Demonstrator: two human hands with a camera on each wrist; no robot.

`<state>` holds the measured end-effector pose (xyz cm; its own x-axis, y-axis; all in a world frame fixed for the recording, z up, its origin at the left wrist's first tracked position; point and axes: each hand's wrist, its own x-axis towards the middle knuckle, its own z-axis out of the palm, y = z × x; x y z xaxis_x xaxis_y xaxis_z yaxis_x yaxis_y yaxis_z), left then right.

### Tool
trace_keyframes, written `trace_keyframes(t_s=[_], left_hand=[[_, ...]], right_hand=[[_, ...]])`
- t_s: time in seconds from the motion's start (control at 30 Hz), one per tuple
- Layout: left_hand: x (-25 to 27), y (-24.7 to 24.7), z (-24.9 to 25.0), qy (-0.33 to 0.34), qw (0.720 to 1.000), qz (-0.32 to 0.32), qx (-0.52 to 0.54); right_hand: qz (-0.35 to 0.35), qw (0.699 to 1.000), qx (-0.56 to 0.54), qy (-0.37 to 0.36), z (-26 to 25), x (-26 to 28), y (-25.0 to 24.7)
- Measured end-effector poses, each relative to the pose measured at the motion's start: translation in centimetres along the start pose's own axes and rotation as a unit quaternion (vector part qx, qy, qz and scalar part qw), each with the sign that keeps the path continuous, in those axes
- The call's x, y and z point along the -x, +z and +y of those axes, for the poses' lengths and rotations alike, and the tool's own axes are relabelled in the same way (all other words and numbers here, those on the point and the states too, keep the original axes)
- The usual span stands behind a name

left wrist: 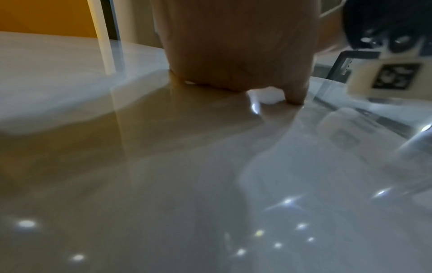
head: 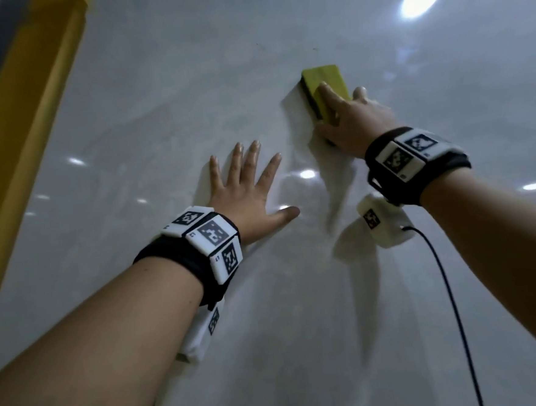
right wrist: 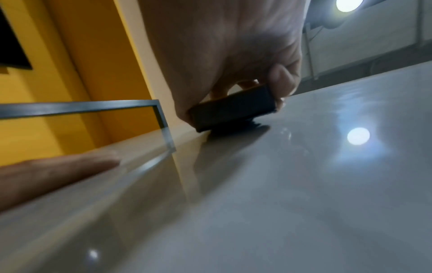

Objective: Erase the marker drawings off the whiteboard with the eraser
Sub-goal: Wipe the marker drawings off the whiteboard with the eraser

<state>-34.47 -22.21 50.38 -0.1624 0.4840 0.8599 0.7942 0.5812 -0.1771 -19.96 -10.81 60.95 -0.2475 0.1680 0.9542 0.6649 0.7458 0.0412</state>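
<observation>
A glossy whiteboard (head: 159,115) fills the head view; I see only faint smudges on it, no plain marker lines. My right hand (head: 346,115) grips a yellow-green eraser (head: 321,78) with a dark felt underside and presses it flat on the board at upper right. In the right wrist view the eraser (right wrist: 233,112) shows as a dark block held between thumb and fingers of that hand (right wrist: 224,55). My left hand (head: 249,185) lies flat on the board, fingers spread, below and left of the eraser. The left wrist view shows the left hand (left wrist: 238,55) resting on the whiteboard (left wrist: 163,166).
A yellow wall or frame (head: 16,109) runs along the board's left edge. A black cable (head: 451,301) hangs from the white camera unit under my right wrist. Ceiling lights reflect as bright spots across the board.
</observation>
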Motion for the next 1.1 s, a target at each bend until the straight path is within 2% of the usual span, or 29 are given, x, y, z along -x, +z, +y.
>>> trace_keyframes(t_s=[0.13,0.2,0.33,0.43,0.5,0.57,0.63,0.73,0.83,0.9,0.97,1.03,1.1], left_hand=[[0.1,-0.1,0.1,0.004,1.0,-0.003,0.01],[0.2,0.0,0.0,0.006,1.0,-0.001,0.006],[0.4,0.3,-0.1,0.011,1.0,0.023,-0.004],[0.3,0.1,0.1,0.003,1.0,0.008,-0.014],[0.3,-0.2,0.2,-0.004,1.0,-0.01,-0.01],[0.2,-0.2,0.3,-0.01,1.0,-0.019,-0.002],[0.2,-0.1,0.5,-0.013,1.0,-0.022,-0.001],[0.1,-0.2,0.3,-0.011,1.0,-0.013,0.002],[0.5,-0.3,-0.4,0.002,1.0,-0.029,0.006],[1.4,0.0,-1.3,-0.002,0.999,-0.036,0.007],[2.8,0.4,-2.5,-0.018,0.999,-0.04,0.01],[4.3,1.1,-3.8,-0.027,0.998,-0.051,0.01],[5.3,1.6,-4.8,-0.017,0.998,-0.062,0.008]], right_hand=[[0.009,0.997,-0.008,0.081,1.8,-2.0,-1.4],[0.01,0.996,-0.026,0.085,0.9,-3.3,-2.2],[-0.004,1.0,-0.022,0.009,-2.9,-4.0,-2.0],[-0.016,0.999,0.007,-0.046,-2.7,-3.8,-1.6],[-0.006,1.0,0.024,-0.017,-0.2,-4.4,-2.1],[0.01,0.999,0.011,0.051,2.2,-5.6,-2.9],[0.017,0.996,-0.001,0.086,2.7,-6.7,-3.5],[0.018,0.999,-0.006,0.03,-1.0,-6.8,-3.3],[0.001,0.996,0.006,-0.085,-5.8,-4.9,-2.3],[-0.008,0.988,0.036,-0.147,-6.8,-3.1,-1.3],[-0.006,0.979,0.077,-0.189,-5.2,-1.6,-0.5],[0.004,0.979,0.105,-0.177,-2.0,-1.1,-0.4],[0.008,0.99,0.099,-0.097,1.1,-1.4,-1.1]])
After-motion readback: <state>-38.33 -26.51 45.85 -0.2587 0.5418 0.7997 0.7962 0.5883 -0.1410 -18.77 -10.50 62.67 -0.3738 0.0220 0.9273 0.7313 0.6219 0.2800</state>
